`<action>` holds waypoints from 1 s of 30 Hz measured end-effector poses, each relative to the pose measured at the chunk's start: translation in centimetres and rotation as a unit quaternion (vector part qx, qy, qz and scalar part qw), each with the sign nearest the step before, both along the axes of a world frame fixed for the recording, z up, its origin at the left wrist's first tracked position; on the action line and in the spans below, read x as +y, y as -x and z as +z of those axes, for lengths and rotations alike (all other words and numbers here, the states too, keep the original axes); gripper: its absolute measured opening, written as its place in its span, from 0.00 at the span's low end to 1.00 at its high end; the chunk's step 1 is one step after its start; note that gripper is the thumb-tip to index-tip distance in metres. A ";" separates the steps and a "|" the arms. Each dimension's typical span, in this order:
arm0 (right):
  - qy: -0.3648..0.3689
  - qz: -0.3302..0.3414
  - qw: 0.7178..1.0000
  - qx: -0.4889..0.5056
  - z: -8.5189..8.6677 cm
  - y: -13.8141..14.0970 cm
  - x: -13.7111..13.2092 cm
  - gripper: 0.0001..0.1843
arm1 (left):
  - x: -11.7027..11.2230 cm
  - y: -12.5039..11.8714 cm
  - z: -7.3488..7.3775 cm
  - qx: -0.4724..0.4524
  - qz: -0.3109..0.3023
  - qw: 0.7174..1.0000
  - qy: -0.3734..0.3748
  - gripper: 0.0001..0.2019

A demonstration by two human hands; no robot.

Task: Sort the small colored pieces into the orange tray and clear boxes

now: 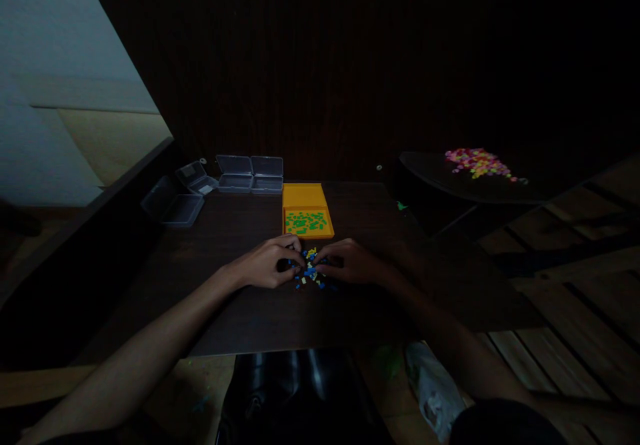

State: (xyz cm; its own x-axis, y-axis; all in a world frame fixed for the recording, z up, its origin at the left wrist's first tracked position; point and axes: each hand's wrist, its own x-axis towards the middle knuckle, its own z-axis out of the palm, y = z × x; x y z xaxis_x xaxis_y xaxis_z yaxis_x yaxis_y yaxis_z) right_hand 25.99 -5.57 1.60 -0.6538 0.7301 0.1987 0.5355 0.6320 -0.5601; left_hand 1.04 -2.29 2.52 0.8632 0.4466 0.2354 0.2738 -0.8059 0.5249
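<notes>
A small heap of toy building bricks [311, 273] in blue, yellow, pale and a few darker tones lies on the dark tabletop between my hands. From the left, my left hand [274, 262] reaches into the heap, its thumb and index fingertips nearly meeting in a pinch. My right hand [351, 262] comes in from the other side with curled fingers, its tips at the pieces. What the fingertips hold, if anything, is too small and dark to make out. Just beyond the heap, a yellow box [330, 224] lies with its lid raised, green bricks [305, 221] spread inside.
Clear plastic cases stand with lids up at the back left: a double one [251, 184], a small one [204, 184] and a larger one [183, 210]. Pink and yellow pieces [480, 163] are heaped on a dark raised shelf [430, 165] at right. A plastic bag [434, 388] lies below.
</notes>
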 end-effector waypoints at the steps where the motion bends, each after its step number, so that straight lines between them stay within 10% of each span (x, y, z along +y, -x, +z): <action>1: 0.000 0.002 1.000 -0.015 0.0 0.3 -0.1 0.13 | 0.1 0.2 0.1 -0.001 0.005 1.000 -0.001 0.09; 30: 0.031 -0.061 0.998 0.013 -0.8 -0.2 0.6 0.04 | 1.7 1.1 0.0 0.035 0.042 0.999 -0.003 0.10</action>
State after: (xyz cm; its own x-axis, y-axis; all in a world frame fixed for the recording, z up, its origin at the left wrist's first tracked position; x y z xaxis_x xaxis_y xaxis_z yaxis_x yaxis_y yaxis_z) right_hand 26.17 -4.98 0.78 -0.5545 0.8154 0.1665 0.5911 0.5267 -0.6109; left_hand -0.10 -0.60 2.55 0.8374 0.5163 0.1795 0.3758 -0.7822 0.4969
